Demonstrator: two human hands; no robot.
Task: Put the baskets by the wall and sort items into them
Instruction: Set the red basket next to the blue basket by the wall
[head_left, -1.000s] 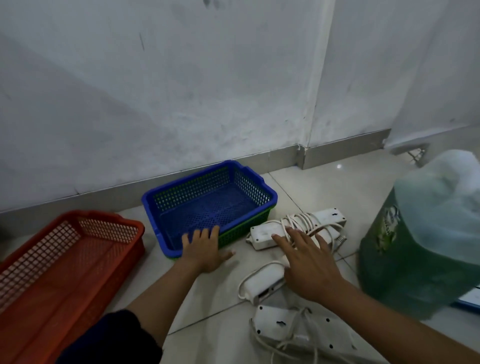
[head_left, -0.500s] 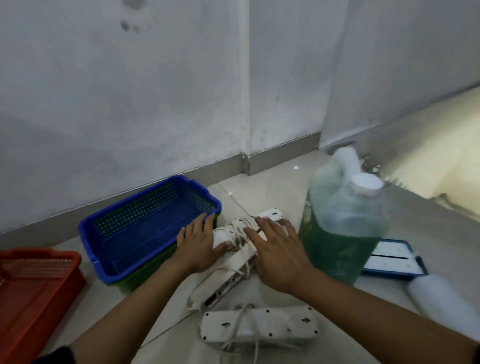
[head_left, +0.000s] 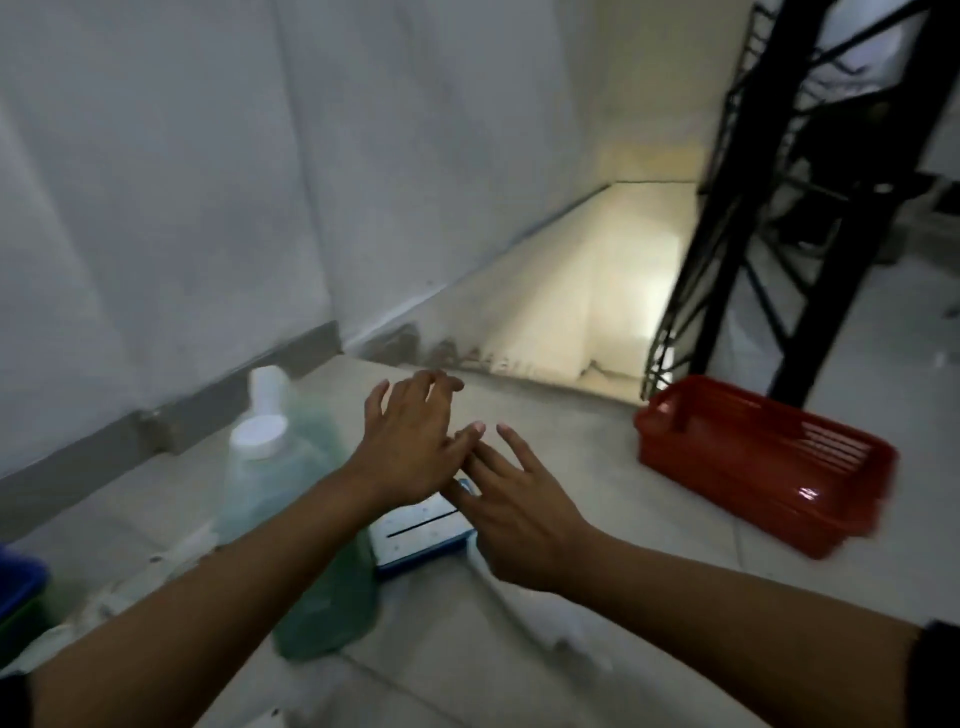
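Note:
A red basket (head_left: 769, 462) sits on the floor at the right, near the stair edge. Only a corner of the blue basket (head_left: 18, 582) shows at the far left. Both my hands hover in the air with spread fingers, holding nothing: my left hand (head_left: 410, 441) is above the floor in the middle, my right hand (head_left: 514, 509) just below and right of it, fingertips close together. Under them lies a white box with a blue rim (head_left: 415, 535). A green jug with a white cap (head_left: 291, 509) stands left of my left arm.
The white wall with a grey skirting (head_left: 234, 410) runs along the left. A stairwell (head_left: 582, 312) drops away beyond the floor edge, with a black metal railing (head_left: 769, 182) at the right. A blurred white item (head_left: 524, 613) lies on the floor under my right forearm.
The view has swung right, away from the blue basket and power strips. Both hands have lifted off the power strips and now hover empty, and a red basket by the stairs has come into view.

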